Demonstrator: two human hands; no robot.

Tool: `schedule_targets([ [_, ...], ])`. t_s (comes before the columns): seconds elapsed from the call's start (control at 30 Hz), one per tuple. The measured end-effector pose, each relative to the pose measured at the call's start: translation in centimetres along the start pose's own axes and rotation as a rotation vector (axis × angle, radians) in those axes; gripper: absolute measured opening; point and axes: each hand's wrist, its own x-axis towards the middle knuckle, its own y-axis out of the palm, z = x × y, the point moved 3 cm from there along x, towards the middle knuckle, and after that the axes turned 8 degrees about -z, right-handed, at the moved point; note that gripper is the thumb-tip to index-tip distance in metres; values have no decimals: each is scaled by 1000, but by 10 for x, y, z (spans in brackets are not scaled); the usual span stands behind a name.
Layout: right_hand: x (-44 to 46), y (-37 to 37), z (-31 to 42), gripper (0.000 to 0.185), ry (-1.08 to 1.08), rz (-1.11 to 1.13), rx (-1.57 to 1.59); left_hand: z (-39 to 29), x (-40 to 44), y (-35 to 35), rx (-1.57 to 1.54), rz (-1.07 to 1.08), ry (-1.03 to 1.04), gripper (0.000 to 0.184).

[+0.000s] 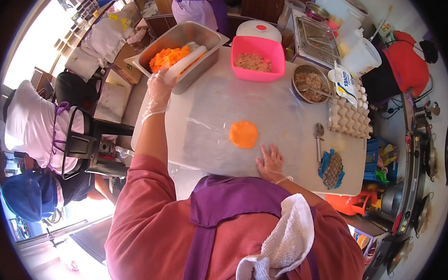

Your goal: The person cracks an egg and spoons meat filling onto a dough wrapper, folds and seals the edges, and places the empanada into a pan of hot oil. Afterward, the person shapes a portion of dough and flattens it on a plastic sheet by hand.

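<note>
My left hand (161, 90), in a clear plastic glove, grips the near end of a white rolling pin (187, 61). The pin slants over a deep metal pan (213, 43) that holds orange dough pieces (166, 58). A flattened round of orange dough (243, 134) lies on a clear plastic sheet (209, 149) spread over the table. My right hand (271, 164), gloved too, rests on the sheet with fingers spread, just below and right of the dough round, not touching it.
At the back of the table stand a pink tub (258, 74) of crumbly filling and a metal bowl (311, 83) with a spoon. Egg trays (350, 117), a metal spoon (319, 138) and a cloth (332, 168) lie right. Other people (196, 10) are nearby.
</note>
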Motion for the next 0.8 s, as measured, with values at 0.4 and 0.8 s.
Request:
schedule_targets([
  [0.4, 9, 4, -30, 50, -80, -12, 227, -62, 26, 18, -1036, -761, -415, 31],
  [0.8, -7, -44, -99, 39, 271, 42, 861, -51, 21, -28, -1677, -832, -352, 56],
])
